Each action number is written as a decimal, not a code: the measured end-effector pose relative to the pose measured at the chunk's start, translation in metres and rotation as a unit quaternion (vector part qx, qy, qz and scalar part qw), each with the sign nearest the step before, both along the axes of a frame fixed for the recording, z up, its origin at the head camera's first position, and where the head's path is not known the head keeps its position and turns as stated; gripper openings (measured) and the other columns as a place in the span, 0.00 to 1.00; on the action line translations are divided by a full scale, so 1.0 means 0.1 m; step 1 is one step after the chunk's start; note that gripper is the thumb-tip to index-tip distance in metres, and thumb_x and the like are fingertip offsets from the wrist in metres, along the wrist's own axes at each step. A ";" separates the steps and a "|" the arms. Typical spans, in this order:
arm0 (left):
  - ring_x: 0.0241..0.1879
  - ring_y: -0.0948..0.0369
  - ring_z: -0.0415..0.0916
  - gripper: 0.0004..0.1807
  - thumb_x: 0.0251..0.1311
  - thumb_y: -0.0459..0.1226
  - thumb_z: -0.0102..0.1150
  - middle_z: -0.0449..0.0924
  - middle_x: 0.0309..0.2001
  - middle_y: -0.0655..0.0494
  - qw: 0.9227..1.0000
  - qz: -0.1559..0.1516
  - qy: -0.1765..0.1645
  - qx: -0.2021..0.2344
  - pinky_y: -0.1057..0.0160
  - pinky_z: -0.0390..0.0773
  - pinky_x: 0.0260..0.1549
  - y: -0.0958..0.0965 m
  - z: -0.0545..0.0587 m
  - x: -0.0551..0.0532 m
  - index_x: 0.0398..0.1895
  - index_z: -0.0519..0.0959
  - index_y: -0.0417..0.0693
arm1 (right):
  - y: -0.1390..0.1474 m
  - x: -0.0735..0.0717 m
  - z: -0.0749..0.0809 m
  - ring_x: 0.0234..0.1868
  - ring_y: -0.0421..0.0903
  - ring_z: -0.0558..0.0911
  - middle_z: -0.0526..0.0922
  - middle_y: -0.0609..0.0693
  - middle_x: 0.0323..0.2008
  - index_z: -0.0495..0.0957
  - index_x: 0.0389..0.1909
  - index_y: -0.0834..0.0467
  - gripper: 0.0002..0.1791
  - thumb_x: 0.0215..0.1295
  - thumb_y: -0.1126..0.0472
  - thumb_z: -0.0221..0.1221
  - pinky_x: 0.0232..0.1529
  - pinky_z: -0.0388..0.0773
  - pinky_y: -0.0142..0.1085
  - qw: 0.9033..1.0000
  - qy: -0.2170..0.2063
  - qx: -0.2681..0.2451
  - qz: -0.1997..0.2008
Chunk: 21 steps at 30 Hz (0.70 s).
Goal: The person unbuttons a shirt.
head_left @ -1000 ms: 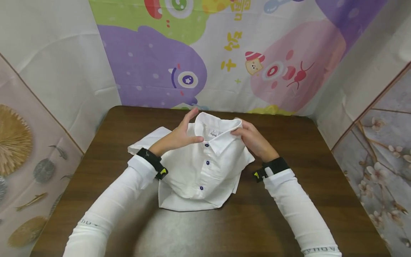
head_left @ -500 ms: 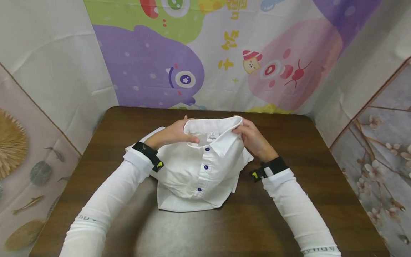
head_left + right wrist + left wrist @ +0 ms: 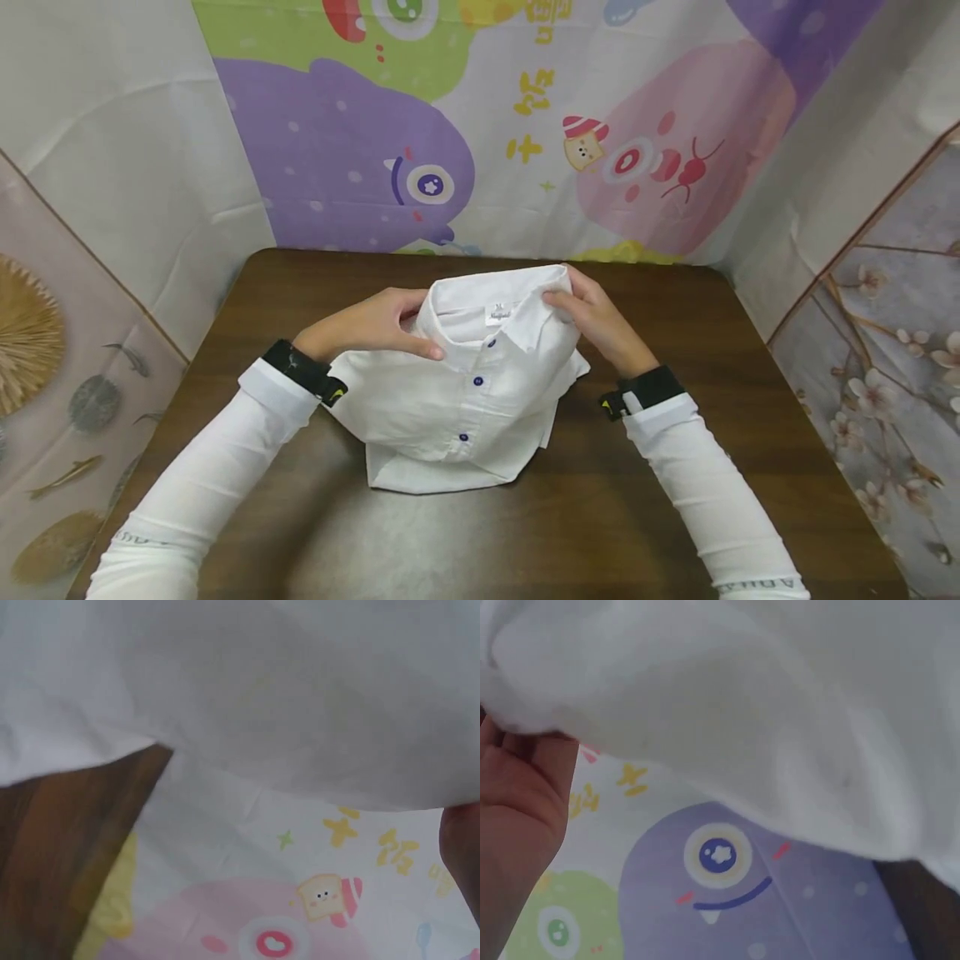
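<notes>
A white shirt [image 3: 427, 408] with dark blue buttons lies on the brown table, its collar lifted toward the back. My left hand [image 3: 371, 323] grips the left side of the collar [image 3: 487, 289], thumb in front and fingers behind it. On the opposite side, my right hand [image 3: 600, 321] pinches the collar's right end between thumb and fingers. A label [image 3: 498, 313] shows inside the neck opening. In the left wrist view the shirt's cloth [image 3: 727, 727] fills the upper part, with my fingers partly under it. The right wrist view shows mostly cloth [image 3: 285, 697], one finger at its edge.
The brown wooden table [image 3: 637, 500] extends around the shirt on all sides. Behind it hangs a cartoon-printed cloth [image 3: 360, 150]. Patterned panels [image 3: 877, 350] stand at the left and right.
My left hand has moved left and slightly down, from open beside the collar to gripping it. The collar is spread wider to the left. The right hand has kept its hold.
</notes>
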<state>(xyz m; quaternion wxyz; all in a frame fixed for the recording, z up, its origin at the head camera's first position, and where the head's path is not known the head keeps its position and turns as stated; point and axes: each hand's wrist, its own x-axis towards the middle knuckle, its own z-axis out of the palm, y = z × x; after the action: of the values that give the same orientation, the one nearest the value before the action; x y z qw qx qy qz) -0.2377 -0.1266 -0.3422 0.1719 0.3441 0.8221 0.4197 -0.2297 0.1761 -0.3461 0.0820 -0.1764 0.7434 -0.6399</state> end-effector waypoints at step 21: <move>0.31 0.64 0.68 0.10 0.55 0.43 0.61 0.80 0.32 0.57 0.957 0.201 0.186 0.094 0.67 0.67 0.29 -0.06 0.18 -0.02 0.37 0.82 0.49 | 0.13 -0.02 0.02 0.30 0.42 0.72 0.71 0.44 0.23 0.76 0.40 0.50 0.23 0.54 0.37 0.57 0.32 0.69 0.35 0.935 0.079 0.343 0.033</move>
<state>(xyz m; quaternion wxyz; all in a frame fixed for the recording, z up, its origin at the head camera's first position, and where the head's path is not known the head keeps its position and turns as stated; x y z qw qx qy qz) -0.2400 -0.1330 -0.3238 -0.1047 0.2586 0.8487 0.4492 -0.2315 0.1895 -0.3439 0.0994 -0.2122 0.9156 -0.3268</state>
